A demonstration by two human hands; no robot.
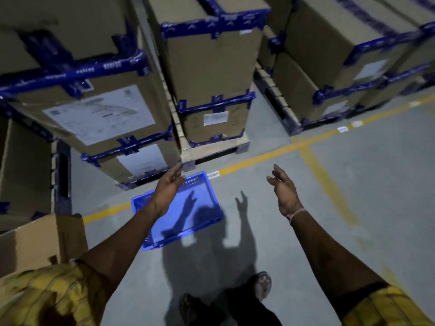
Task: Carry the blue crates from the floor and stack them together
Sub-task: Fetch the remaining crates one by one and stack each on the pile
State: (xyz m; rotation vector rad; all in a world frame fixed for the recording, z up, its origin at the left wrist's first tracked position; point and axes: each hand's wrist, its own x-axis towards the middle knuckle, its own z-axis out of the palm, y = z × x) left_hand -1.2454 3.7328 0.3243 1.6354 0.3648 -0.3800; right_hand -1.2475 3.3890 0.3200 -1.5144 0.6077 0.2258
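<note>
One blue crate (pixel 202 208) lies on the grey floor ahead of me, empty, straddling a yellow line. My left hand (pixel 170 184) is stretched out above the crate's left side, fingers straight, holding nothing. My right hand (pixel 283 187) reaches forward to the right of the crate, over bare floor, fingers relaxed and empty. Both arms are raised above the crate, not touching it. Their shadows fall across the crate and the floor.
Tall stacks of cardboard boxes (pixel 207 67) with blue strapping stand on pallets (pixel 211 149) just beyond the crate. An open carton (pixel 35 241) sits at my left. Yellow floor lines (pixel 324 180) mark the aisle. My feet (pixel 261 285) are below.
</note>
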